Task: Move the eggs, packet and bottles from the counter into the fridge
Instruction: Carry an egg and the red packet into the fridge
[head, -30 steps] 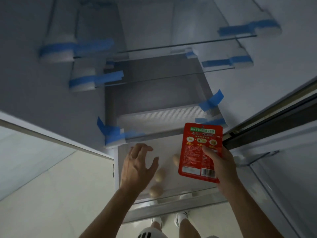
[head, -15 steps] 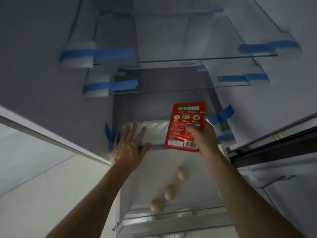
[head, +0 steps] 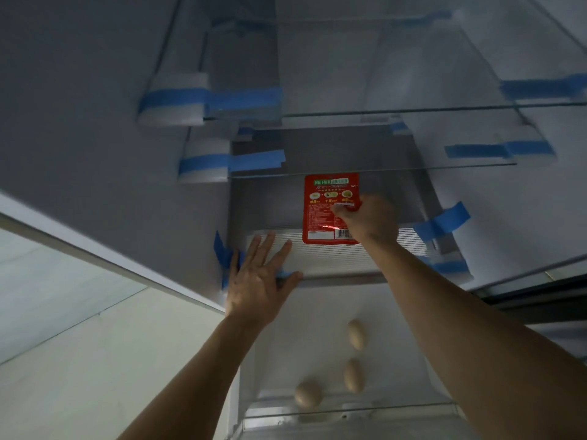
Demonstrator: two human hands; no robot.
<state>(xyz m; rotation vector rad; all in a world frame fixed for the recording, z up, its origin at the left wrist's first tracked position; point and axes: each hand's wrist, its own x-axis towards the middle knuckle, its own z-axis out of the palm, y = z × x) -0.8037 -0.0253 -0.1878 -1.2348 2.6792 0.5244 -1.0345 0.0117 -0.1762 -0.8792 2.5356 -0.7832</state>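
A person reaches both bare arms into an open fridge midway through stocking it. Three eggs lie loose in the clear bin at the lower centre of the frame, two one behind the other and the third just to their left near the bin's front wall, so that part of the job appears done.

The red packet sits at centre frame, held upright inside the cavity above the ribbed white panel and just beneath a glass shelf. The right hand pinches it by its right edge, thumb across the printed face and the other fingers curled behind. The packet has not been let go and does not look to rest on anything.

At centre left, the left hand holds nothing. Its fingers are straight and spread flat on the front of the ribbed panel, beside strips of blue tape.

Neither the bottles nor the counter appears in the frame, so by this view the packet needs setting down and the bottles look to be the work remaining
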